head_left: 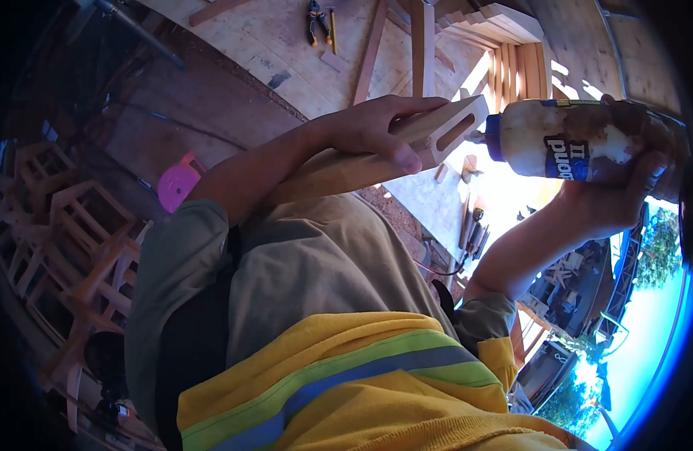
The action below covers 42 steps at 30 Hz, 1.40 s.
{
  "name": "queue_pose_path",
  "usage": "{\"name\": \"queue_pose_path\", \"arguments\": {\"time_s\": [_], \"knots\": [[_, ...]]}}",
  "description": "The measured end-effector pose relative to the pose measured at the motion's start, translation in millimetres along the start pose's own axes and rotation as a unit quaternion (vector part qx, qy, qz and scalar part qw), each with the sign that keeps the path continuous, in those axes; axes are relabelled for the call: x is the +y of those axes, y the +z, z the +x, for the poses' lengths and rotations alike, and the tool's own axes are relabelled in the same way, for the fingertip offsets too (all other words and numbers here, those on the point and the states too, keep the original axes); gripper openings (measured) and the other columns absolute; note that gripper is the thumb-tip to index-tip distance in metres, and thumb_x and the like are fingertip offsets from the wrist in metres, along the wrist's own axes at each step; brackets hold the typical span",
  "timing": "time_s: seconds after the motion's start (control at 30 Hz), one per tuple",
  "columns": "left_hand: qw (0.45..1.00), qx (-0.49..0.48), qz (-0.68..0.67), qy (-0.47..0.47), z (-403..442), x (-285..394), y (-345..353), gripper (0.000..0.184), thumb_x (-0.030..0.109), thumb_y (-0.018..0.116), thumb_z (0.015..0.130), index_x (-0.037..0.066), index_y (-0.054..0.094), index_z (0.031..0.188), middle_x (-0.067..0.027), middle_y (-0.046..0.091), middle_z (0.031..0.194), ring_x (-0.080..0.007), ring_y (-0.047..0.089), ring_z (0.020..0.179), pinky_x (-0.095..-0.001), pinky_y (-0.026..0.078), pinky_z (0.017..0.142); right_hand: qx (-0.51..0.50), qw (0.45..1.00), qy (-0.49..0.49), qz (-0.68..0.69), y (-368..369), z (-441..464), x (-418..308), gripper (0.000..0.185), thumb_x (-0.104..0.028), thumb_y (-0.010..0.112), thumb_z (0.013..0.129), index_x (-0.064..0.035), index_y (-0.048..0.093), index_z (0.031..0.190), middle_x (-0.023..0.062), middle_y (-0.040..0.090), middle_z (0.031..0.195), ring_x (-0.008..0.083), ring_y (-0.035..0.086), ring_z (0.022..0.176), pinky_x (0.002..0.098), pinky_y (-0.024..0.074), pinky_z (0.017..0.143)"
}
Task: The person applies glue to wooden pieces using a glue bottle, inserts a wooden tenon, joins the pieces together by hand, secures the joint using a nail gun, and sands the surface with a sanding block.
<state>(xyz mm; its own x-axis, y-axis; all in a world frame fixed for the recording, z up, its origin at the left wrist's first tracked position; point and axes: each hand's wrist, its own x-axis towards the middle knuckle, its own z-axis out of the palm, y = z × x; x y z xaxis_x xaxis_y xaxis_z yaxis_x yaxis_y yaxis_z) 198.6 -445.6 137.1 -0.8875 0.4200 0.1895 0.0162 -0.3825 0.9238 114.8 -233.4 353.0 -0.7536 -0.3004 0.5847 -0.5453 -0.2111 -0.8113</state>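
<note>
Slotted wooden piece (346,171) in the grip of the left hand (376,139), whose fingers curl over its upper side while the thumb presses along the near face, and a glue bottle (542,135) just off its far end: this is the scene we see in a sunlit workshop. The piece lies slanted across the front of the wearer's torso, its slotted end towards the bottle. We see the right hand (640,180) closed around the bottle, which lies on its side to the right of the wooden piece, its blue cap (494,137) and nozzle facing the slot (455,133); we cannot tell whether the tip touches the wood. Drips stain the bottle's wall, and we can read "bond II" on the label. Beyond the wooden piece we find pliers (316,26) and a thin yellow stick (333,31) on a pale work surface (305,64). To its left are a round pink object (180,183) and, farther off, wooden frames (80,218).
</note>
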Motion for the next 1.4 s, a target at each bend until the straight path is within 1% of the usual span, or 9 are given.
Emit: {"name": "queue_pose_path", "arguments": {"time_s": [0.13, 0.5, 0.7, 0.8, 0.9, 1.1, 1.2, 1.3, 1.4], "knots": [[1.0, -0.008, 0.0, 0.003, 1, 3, -1, 0.117, 0.036, 0.076, 0.059, 0.001, 0.028, 0.16, -0.0175, 0.056, 0.138, -0.0249, 0.057, 0.122, -0.0369, 0.043, 0.109, 0.026, 0.996, -0.07, -0.045, 10, 1, -3, 0.039, -0.033, 0.063, 0.099, -0.0042, 0.063, 0.126, 0.0114, 0.073, 0.111, 0.0275, 0.073, 0.101, 0.0422, 0.0592, 0.097], [1.0, -0.007, -0.001, 0.004, -3, 6, -2, 0.117, 0.036, 0.077, 0.06, 0.001, 0.028, 0.16, -0.0182, 0.056, 0.138, -0.0252, 0.057, 0.123, -0.0372, 0.043, 0.109, 0.001, 0.994, -0.093, -0.055, 11, 1, -1, 0.035, -0.03, 0.067, 0.097, -0.01, 0.064, 0.126, 0.0084, 0.074, 0.113, 0.0241, 0.075, 0.098, 0.0404, 0.0606, 0.095], [1.0, -0.009, 0.0, 0.004, -3, 6, -5, 0.117, 0.037, 0.077, 0.06, 0.001, 0.027, 0.16, -0.0188, 0.056, 0.138, -0.0253, 0.057, 0.123, -0.0372, 0.043, 0.109, 0.071, 0.996, -0.05, -0.017, 1, -1, -2, 0.036, -0.027, 0.07, 0.095, -0.0098, 0.065, 0.126, 0.0083, 0.074, 0.113, 0.0242, 0.075, 0.098, 0.0407, 0.0607, 0.096], [1.0, -0.015, -0.015, 0.015, -2, 5, -5, 0.118, 0.037, 0.076, 0.059, 0.001, 0.027, 0.16, -0.0196, 0.056, 0.137, -0.026, 0.058, 0.122, -0.037, 0.043, 0.108, -0.061, 0.997, 0.029, 0.03, -3, 5, -8, 0.037, -0.026, 0.071, 0.094, -0.0093, 0.065, 0.126, 0.0086, 0.073, 0.115, 0.0249, 0.075, 0.099, 0.0409, 0.0604, 0.096], [1.0, -0.011, -0.009, 0.006, -3, 6, -6, 0.118, 0.037, 0.076, 0.059, 0.001, 0.027, 0.16, -0.0202, 0.056, 0.138, -0.0265, 0.058, 0.122, -0.0374, 0.043, 0.109, 0.024, 0.997, -0.065, -0.024, 16, -1, 0, 0.039, -0.028, 0.072, 0.093, -0.009, 0.064, 0.126, 0.0092, 0.073, 0.116, 0.025, 0.075, 0.1, 0.0406, 0.0601, 0.097], [1.0, -0.006, 0.003, -0.006, -5, 9, -5, 0.118, 0.036, 0.076, 0.058, 0.002, 0.027, 0.16, -0.02, 0.056, 0.138, -0.0267, 0.058, 0.121, -0.0379, 0.044, 0.109, 0.047, 0.996, -0.079, -0.017, 17, 2, 2, 0.039, -0.027, 0.074, 0.092, -0.0095, 0.065, 0.126, 0.0081, 0.073, 0.116, 0.0255, 0.074, 0.1, 0.0418, 0.0592, 0.099], [1.0, -0.01, -0.011, -0.001, -4, 8, -5, 0.118, 0.036, 0.075, 0.058, 0.002, 0.027, 0.161, -0.0195, 0.056, 0.138, -0.0269, 0.058, 0.121, -0.0377, 0.044, 0.108, 0.033, 0.999, -0.021, 0.009, 15, -1, 1, 0.039, -0.026, 0.073, 0.093, -0.0095, 0.064, 0.126, 0.0079, 0.073, 0.115, 0.0252, 0.074, 0.101, 0.0425, 0.0585, 0.1], [1.0, -0.009, -0.002, -0.006, -4, 9, -5, 0.118, 0.035, 0.076, 0.058, 0.003, 0.027, 0.161, -0.0187, 0.056, 0.138, -0.0262, 0.058, 0.121, -0.0378, 0.044, 0.108, 0.014, 0.995, -0.093, -0.038, 19, 3, 2, 0.038, -0.027, 0.07, 0.095, -0.0091, 0.063, 0.128, 0.0083, 0.073, 0.116, 0.0239, 0.074, 0.103, 0.0416, 0.0589, 0.099], [1.0, -0.016, -0.015, 0.002, -2, 8, -5, 0.118, 0.034, 0.076, 0.059, 0.002, 0.027, 0.161, -0.0178, 0.056, 0.138, -0.0249, 0.058, 0.121, -0.0373, 0.044, 0.108, 0.0, 0.998, -0.049, -0.025, 12, 2, 2, 0.037, -0.027, 0.068, 0.097, -0.009, 0.062, 0.129, 0.0082, 0.073, 0.117, 0.0239, 0.073, 0.103, 0.0429, 0.0589, 0.099]]}}
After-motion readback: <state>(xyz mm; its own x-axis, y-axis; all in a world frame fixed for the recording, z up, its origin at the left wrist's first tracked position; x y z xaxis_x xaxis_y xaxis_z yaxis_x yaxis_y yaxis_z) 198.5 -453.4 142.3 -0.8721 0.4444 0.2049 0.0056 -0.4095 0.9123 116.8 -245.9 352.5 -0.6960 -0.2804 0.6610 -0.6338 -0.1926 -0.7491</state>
